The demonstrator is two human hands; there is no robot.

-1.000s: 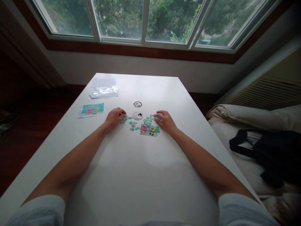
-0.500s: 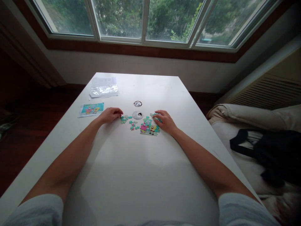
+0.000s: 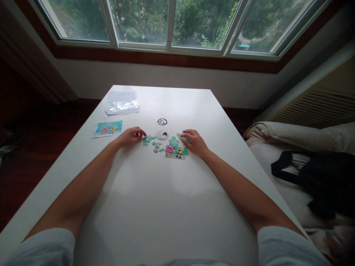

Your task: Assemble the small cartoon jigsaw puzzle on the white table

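Note:
A partly joined jigsaw puzzle (image 3: 175,150) with cartoon figures lies flat on the white table, its bottom edge straight and its upper outline uneven. My right hand (image 3: 195,142) rests at its upper right with fingers apart, over green puzzle pieces that it partly hides. To the left, my left hand (image 3: 131,136) has its fingertips at the edge of a cluster of loose green puzzle pieces (image 3: 149,139); the fingers are loosely bent and apart, and I see no piece held in them. More loose pieces (image 3: 157,148) lie between that cluster and the joined part.
A printed picture sheet (image 3: 108,128) in a clear sleeve lies left of my left hand, with a plastic bag and papers (image 3: 122,102) behind it. Two round table inserts (image 3: 162,135) sit beyond the pieces. A dark bag (image 3: 318,181) lies on the pale sofa (image 3: 302,133) at right.
My left hand has shifted very slightly to the right, its fingertips moving at the edge of the loose pieces. My right hand stays almost in place.

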